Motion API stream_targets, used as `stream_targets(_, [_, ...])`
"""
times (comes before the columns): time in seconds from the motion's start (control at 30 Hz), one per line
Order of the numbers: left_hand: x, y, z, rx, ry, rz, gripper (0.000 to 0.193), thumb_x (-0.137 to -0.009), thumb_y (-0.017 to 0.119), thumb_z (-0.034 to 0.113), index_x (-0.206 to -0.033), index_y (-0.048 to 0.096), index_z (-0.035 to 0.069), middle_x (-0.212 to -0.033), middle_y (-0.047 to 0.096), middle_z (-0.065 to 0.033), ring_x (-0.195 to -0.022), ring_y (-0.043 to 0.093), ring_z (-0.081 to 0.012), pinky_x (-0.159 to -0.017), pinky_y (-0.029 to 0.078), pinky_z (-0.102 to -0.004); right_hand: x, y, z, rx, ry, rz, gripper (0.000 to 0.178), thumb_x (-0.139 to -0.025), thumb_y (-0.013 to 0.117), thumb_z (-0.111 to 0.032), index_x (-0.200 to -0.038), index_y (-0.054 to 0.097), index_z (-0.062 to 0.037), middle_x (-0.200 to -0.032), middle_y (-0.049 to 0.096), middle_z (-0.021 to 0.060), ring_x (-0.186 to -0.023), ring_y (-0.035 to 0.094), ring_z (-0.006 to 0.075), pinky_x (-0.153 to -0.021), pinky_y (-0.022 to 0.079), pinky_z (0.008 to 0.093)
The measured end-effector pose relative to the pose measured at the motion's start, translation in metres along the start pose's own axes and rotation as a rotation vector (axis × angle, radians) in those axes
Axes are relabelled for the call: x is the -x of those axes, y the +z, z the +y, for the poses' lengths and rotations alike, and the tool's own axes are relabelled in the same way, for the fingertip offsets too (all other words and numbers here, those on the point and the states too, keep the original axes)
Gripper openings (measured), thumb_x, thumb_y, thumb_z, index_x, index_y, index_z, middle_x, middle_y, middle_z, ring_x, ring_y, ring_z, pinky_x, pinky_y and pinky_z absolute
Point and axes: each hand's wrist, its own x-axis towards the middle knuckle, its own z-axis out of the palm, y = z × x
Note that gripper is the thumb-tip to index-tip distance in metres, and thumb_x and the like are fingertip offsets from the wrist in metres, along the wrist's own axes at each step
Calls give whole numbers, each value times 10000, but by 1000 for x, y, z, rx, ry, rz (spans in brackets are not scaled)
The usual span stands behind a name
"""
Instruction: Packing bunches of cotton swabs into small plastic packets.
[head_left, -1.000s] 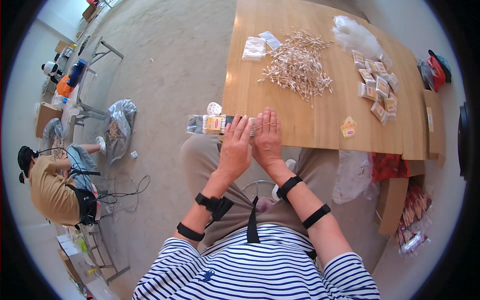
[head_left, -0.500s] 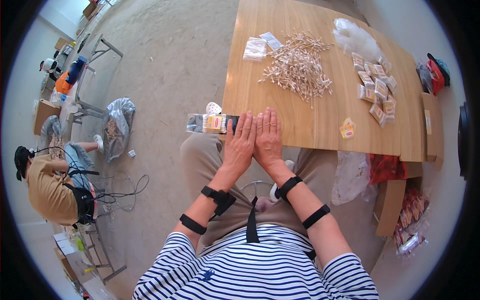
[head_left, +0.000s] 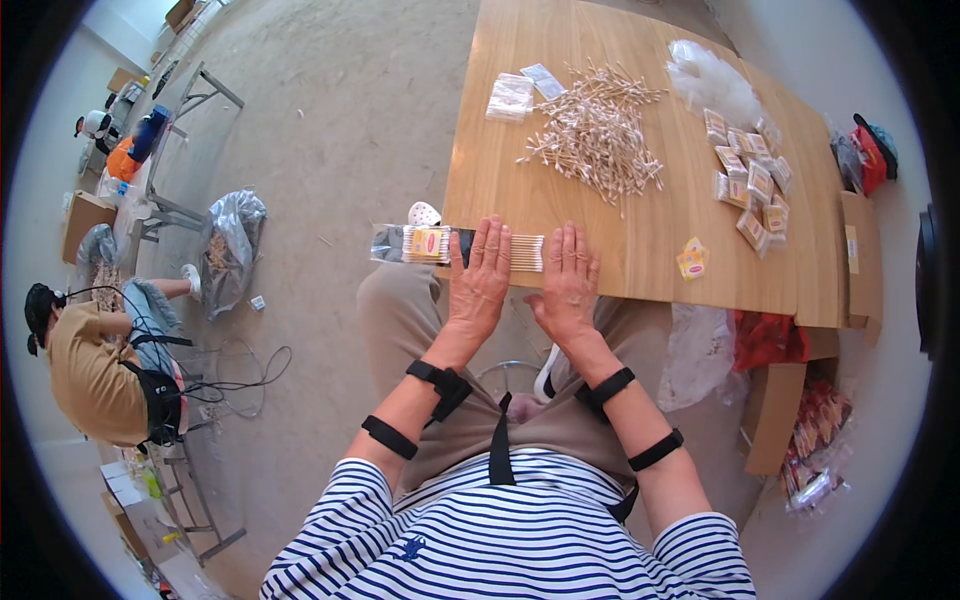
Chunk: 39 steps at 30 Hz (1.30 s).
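A row of cotton swabs [head_left: 527, 253] lies side by side at the near left edge of the table, between my two hands. My left hand [head_left: 480, 280] rests flat over the row's left end, fingers stretched out, partly covering a dark strip. My right hand [head_left: 568, 283] lies at the row's right end with its fingers straight and the thumb apart. Left of my left hand, a clear bag [head_left: 388, 243] with swabs and a yellow card [head_left: 430, 244] sticks out past the table edge. Further back is a big loose heap of cotton swabs [head_left: 600, 130].
Flat clear bags [head_left: 510, 97] lie beside the heap. Finished-looking swab packs [head_left: 752, 185], a pile of clear plastic [head_left: 715, 80] and yellow cards [head_left: 692, 260] are on the right. A cardboard box [head_left: 775, 415] stands below. Another person [head_left: 100, 375] sits at the far left.
My right hand has moved right, away from my left hand, and its thumb has come apart. The swab row between them now shows. My left hand has barely moved.
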Motion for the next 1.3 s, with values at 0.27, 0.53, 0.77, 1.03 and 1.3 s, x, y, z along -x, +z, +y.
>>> stream_targets(0.27, [0, 2, 1, 19, -7, 27, 654, -883, 546, 113, -1500, 361, 1, -1609, 309, -151, -1527, 229, -278, -1203, 136, -599, -4, 8, -8, 161, 18, 31, 1147, -623, 890, -296, -1529, 264, 25, -1627, 204, 205, -1533, 142, 354, -1212, 147, 570])
stream_targets(0.53, [0, 1, 1, 17, -5, 16, 667, -872, 561, 103, -1500, 361, -1, -1612, 303, -152, -1527, 228, -282, -1202, 129, -600, -5, -2, 9, 205, -84, -12, 1133, -631, 887, -316, -1548, 285, -35, -1645, 216, 115, -1533, 153, 337, -1197, 158, 614])
stream_targets(0.77, [1, 1, -2, 30, -6, 12, 711, -838, 587, 86, -1504, 355, -5, -1612, 298, -161, -1530, 218, -285, -1201, 123, -603, -10, -8, -8, 93, -136, -5, 1131, -631, 880, -293, -1545, 274, -17, -1632, 230, 150, -1534, 161, 324, -1224, 142, 555])
stream_targets(1.03, [9, -4, -5, 191, -77, 8, 754, -801, 595, 63, -1508, 345, -22, -1607, 300, -174, -1531, 209, -292, -1208, 79, -617, -12, 10, -14, 95, -172, 11, 1054, -665, 843, -243, -1529, 292, 3, -1616, 254, 179, -1531, 176, 320, -1234, 139, 514])
stream_targets(1.3, [12, -5, -5, 128, -118, -16, 767, -807, 586, 87, -1520, 328, -29, -1619, 278, -170, -1534, 198, -290, -1206, 49, -633, -13, 18, -16, 38, -199, 35, 1051, -639, 838, -211, -1506, 300, 44, -1602, 249, 238, -1521, 198, 364, -1227, 164, 514])
